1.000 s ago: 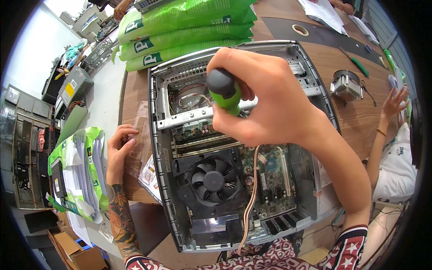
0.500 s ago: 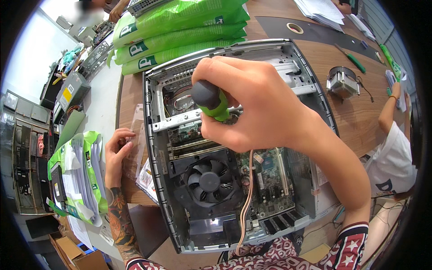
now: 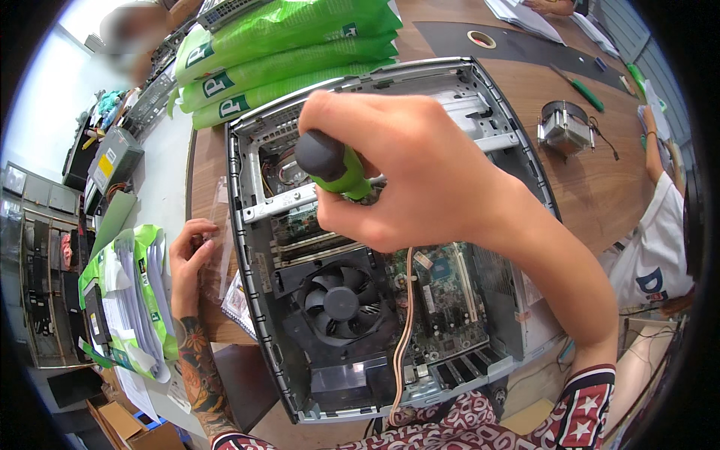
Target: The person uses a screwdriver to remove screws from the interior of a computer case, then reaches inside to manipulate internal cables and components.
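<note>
Gripping green-handled screwdriver [image 3: 331, 166] over open computer case [image 3: 271, 330], upper centre, seemingly for control: my right hand [image 3: 420, 172]; left hand [image 3: 185, 251], frame left, loosely curled, apparently empty

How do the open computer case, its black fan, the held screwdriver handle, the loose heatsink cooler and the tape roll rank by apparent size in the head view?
Computer case
Black fan
Screwdriver handle and heatsink cooler: too close to rank; handle partly hidden
Tape roll
</note>
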Demonstrator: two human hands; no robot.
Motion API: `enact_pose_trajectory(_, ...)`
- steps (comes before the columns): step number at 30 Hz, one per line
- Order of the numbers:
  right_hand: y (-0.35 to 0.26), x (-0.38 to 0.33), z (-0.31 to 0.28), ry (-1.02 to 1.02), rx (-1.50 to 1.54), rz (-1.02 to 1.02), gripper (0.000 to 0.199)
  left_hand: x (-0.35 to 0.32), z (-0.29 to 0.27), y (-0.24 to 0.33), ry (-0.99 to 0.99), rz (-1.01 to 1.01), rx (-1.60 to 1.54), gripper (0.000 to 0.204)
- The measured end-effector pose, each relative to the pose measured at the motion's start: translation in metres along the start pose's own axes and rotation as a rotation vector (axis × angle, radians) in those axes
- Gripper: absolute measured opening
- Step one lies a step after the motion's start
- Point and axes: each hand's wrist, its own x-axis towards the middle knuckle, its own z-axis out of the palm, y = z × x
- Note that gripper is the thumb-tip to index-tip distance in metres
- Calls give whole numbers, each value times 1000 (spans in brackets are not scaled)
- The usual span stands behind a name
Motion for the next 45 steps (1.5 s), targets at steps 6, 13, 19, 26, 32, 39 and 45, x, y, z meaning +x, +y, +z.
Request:
enact_pose_trajectory(6, 0, -1, 2, -50, -13, 30, 35, 2, -2, -3, -10, 10, 18, 22)
enact_pose_trajectory(13, 3, -4, 6, -44, -16, 28, 34, 1, -2, 0, -9, 24, 29, 22)
enact_pose_trajectory(19, 4, -5, 4, -38, -12, 28, 33, 2, 1, 0, -2, 7, 34, 21)
enact_pose_trajectory(26, 5, 0, -2, -25, -51, 10, 33, -1, -3, -4, 7, -16, 17, 20)
enact_pose_trajectory(32, 7, 4, -28, -13, -162, 34, 33, 2, -3, -4, -13, -19, -22, 20)
enact_pose_trajectory(39, -3, -6, -56, -58, -157, 80, 36, -4, 1, -2, 25, -8, -16, 16)
enact_pose_trajectory(45, -5, -39, -54, 242, -78, 322, 34, -3, -2, -4, 3, -24, 0, 11)
